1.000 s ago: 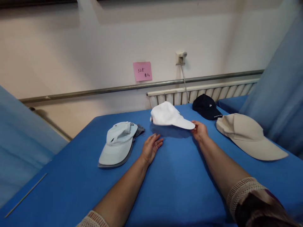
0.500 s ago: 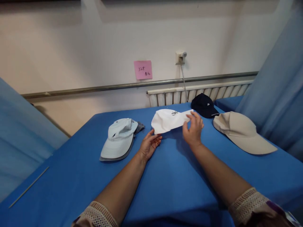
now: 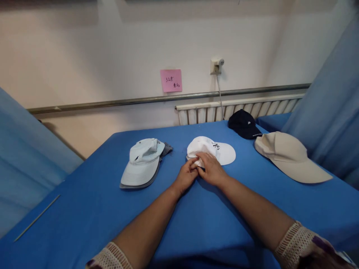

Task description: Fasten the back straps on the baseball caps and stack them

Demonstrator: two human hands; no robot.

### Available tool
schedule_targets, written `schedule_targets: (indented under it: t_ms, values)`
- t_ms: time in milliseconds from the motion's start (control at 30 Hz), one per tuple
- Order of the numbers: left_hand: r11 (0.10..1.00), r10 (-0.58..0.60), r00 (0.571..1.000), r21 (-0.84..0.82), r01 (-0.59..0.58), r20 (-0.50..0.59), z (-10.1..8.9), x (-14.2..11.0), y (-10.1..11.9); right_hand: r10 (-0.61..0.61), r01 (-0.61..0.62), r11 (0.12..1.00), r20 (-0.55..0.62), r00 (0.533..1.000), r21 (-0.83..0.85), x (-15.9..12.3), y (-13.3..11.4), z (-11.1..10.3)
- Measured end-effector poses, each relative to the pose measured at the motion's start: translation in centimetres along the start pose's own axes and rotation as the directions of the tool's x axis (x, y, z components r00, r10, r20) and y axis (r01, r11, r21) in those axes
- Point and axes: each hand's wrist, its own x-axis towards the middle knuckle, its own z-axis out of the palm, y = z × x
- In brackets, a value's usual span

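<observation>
A white baseball cap [image 3: 203, 144] with a dark emblem rests on the blue cloth, its brim pointing right. My left hand [image 3: 186, 175] is closed on the near edge of its crown at the left. Close beside it, my right hand [image 3: 212, 170] grips the same near side, the fingers lying over the crown and the thumb below. Both hands meet at the cap's edge and hide part of it. Left of them lies a light blue cap [image 3: 143, 157] on top of a grey cap [image 3: 167, 148], which shows only at its edges.
A beige cap [image 3: 291, 153] lies to the right, with a navy cap [image 3: 242, 123] behind it. On the left of the blue-covered table [image 3: 92, 209] is a thin stick [image 3: 37, 218]. A radiator [image 3: 200, 115], metal rail [image 3: 126, 101] and plugged socket [image 3: 216, 66] line the wall.
My right hand has left the brim and moved left to the crown, next to my left hand. The white cap has come down onto the cloth and shifted slightly right.
</observation>
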Motion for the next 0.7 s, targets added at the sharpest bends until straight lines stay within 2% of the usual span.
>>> schedule_targets:
  t_ms: [67, 133, 267, 367, 467, 567, 700]
  values:
    - [0.989, 0.010, 1.000, 0.150, -0.005, -0.030, -0.4, -0.1, 0.2, 0.015, -0.016, 1.000, 0.044, 0.999, 0.006, -0.1, 0.6, 0.3]
    - [0.937, 0.045, 0.998, 0.347, -0.029, -0.038, -0.7, -0.2, 0.5, 0.033, -0.033, 0.999, 0.065, 0.997, -0.002, -0.1, 0.9, 0.4]
    - [0.725, 0.125, 0.990, 0.688, -0.047, -0.064, -0.9, -0.5, 1.2, -0.008, 0.007, 1.000, 0.072, 0.997, 0.013, 0.0, 0.8, 0.3]
    - [0.591, 0.141, 0.986, 0.807, -0.009, -0.092, -0.8, -0.5, 1.6, -0.050, 0.049, 0.999, 0.082, 0.995, 0.016, 0.0, 0.4, 0.2]
    - [0.505, 0.173, 0.979, 0.863, 0.009, -0.112, -0.9, -0.4, 1.9, -0.062, 0.062, 0.998, 0.096, 0.993, 0.009, 0.1, 0.2, 0.1]
    - [0.502, 0.219, 0.965, 0.865, 0.012, -0.141, -1.1, -0.3, 2.0, -0.077, 0.077, 0.997, 0.098, 0.992, 0.004, 0.1, 0.1, -0.1]
    - [0.609, 0.238, 0.934, 0.790, 0.069, -0.265, -1.1, -0.1, 2.2, -0.114, 0.119, 0.992, 0.124, 0.986, -0.034, 0.2, -0.2, -0.3]
